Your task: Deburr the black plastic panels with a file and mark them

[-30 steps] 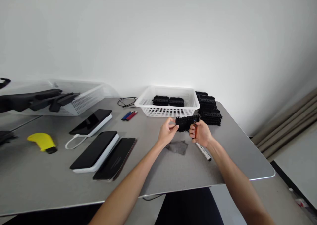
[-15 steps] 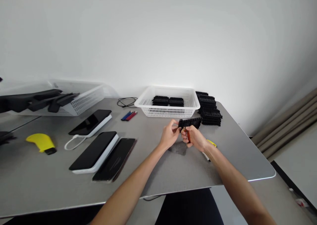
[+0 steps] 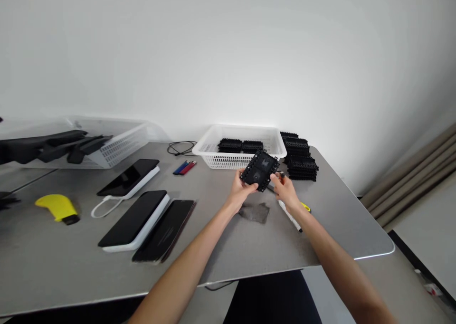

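From where I stand, the person has a black plate (image 3: 259, 169) with notched edges held up over the right half of the bench (image 3: 242, 248), tilted, in front of a white basket (image 3: 228, 161). The left hand (image 3: 239, 192) has its fingers clamped on the plate's near left side, thumb across the face. The right hand (image 3: 287, 194) has its fingers closed around an orange lighter (image 3: 282, 177), mostly hidden, at the plate's right edge; I cannot tell how firmly the thumb there touches the plate.

The basket stands by the bench's far edge with black pieces (image 3: 230, 145) lying inside it. Just right of it, toward the far right corner, are stacks of similar plates (image 3: 302, 165). Below the hands a grey patch (image 3: 259, 213) lies on the surface, and a white marker (image 3: 290, 216) lies beside the right forearm, which partly covers something yellow (image 3: 305, 207).

Left of the basket, a black cable (image 3: 180, 148) is coiled near the far edge, with a blue lighter (image 3: 181, 167) and a red lighter (image 3: 187, 168) side by side in front of it. Farther toward the left edge, a second basket (image 3: 123, 146) holds long black parts (image 3: 76, 146).
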Demonstrator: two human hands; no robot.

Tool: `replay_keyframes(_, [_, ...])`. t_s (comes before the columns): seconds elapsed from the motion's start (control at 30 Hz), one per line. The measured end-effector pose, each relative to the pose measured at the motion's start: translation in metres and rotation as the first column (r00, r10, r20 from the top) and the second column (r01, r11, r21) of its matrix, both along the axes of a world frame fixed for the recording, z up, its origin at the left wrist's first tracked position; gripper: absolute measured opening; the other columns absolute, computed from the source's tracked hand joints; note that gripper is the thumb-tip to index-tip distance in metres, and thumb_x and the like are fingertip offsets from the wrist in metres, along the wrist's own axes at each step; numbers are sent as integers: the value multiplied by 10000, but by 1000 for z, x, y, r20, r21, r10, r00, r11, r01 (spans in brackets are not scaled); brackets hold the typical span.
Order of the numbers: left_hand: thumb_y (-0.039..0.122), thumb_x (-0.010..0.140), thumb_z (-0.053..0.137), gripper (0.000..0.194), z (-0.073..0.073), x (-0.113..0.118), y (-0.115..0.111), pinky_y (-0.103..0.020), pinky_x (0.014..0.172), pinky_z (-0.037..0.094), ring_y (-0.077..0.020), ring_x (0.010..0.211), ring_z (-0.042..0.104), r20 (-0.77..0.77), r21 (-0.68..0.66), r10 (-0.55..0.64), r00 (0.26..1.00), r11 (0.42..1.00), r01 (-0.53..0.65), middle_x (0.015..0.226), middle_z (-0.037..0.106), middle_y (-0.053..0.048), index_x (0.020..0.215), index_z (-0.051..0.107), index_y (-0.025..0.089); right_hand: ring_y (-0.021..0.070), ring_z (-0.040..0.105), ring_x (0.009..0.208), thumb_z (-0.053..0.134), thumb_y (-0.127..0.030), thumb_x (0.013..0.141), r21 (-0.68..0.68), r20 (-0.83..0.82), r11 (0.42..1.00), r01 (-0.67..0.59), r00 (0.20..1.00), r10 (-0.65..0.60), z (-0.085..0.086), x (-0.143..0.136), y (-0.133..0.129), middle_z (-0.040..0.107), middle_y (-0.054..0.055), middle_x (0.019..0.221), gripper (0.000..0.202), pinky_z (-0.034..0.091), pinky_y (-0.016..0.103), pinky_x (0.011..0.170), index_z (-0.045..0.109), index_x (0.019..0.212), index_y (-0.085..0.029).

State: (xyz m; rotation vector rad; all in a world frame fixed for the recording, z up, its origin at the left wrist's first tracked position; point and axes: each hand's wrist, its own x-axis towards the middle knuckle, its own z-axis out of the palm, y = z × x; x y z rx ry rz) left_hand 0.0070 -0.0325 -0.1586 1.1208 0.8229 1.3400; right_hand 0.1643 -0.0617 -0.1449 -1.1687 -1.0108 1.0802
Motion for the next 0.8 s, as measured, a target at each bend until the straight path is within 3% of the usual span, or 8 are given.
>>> replay_keyframes(0.1, [256, 514, 849, 622, 1, 1, -3, -261, 614, 554, -137, 734, 609, -60, 23, -74, 995, 997, 76, 920, 604, 1, 1030, 504, 218, 68, 277, 470, 684, -563, 693, 17, 24, 1000, 19, 1000, -19, -3, -1, 1, 320, -84, 539, 414, 188, 215, 413, 508, 780, -198])
replay_keyframes(0.2, [394, 622, 803, 560, 3, 0, -4, -317, 699, 570, -190, 829, 651, -102, 35, -125, 987, 991, 129, 962, 660, -43, 1089, 560, 205, 69, 274, 490, 699, -556, 682, 55, 57, 997, 59, 996, -62, -4, 4, 4, 321, -78, 532, 421, 193, 220, 424, 472, 699, -202])
replay_keyframes(0.33, [543, 760, 652, 519, 1, -5, 1, -328, 685, 567, -230, 842, 677, -234, 95, -45, 971, 993, 69, 922, 710, -84, 1115, 616, 166, 77, 240, 523, 713, -511, 689, 86, 153, 993, 80, 984, -93, -6, 13, 6, 294, -68, 557, 437, 198, 228, 446, 400, 617, -216])
replay_keyframes(0.43, [547, 783, 622, 491, -4, -8, 6, -324, 665, 564, -218, 759, 683, -349, 161, 70, 935, 987, -14, 840, 720, -77, 1074, 648, 152, 93, 271, 560, 701, -482, 706, 125, 243, 989, 80, 964, -109, -6, 15, 7, 310, -57, 577, 413, 243, 231, 485, 402, 607, -216])
replay_keyframes(0.57, [516, 806, 596, 446, -9, -9, 9, -325, 641, 574, -215, 739, 695, -374, 176, 1, 927, 982, 71, 831, 724, -76, 1071, 641, 159, 130, 402, 651, 685, -479, 712, 172, 227, 983, 62, 969, -101, 1, 11, 2, 458, -25, 664, 318, 350, 244, 576, 521, 731, -207])
replay_keyframes(0.63, [494, 817, 587, 427, -10, -8, 9, -325, 631, 576, -216, 744, 698, -382, 193, 2, 924, 978, 77, 857, 728, -88, 1071, 634, 155, 152, 459, 728, 671, -477, 726, 214, 170, 970, 111, 974, -149, 6, 9, -2, 529, 2, 767, 313, 385, 256, 636, 565, 852, -211])
replay_keyframes(0.73, [457, 831, 576, 385, -11, -9, 9, -334, 653, 575, -217, 746, 699, -414, 249, 66, 908, 968, 43, 868, 732, -94, 1063, 630, 155, 156, 443, 719, 594, -490, 785, 209, 107, 958, 195, 969, -221, 11, 8, -6, 503, 4, 761, 270, 368, 252, 607, 546, 834, -229])
replay_keyframes(0.8, [437, 840, 567, 358, -10, -9, 9, -332, 664, 571, -221, 762, 703, -436, 280, 95, 895, 960, 34, 873, 735, -95, 1056, 627, 158, 146, 390, 649, 540, -500, 809, 152, 71, 977, 152, 984, -165, 12, 7, -7, 439, -8, 694, 275, 315, 241, 535, 499, 764, -232])
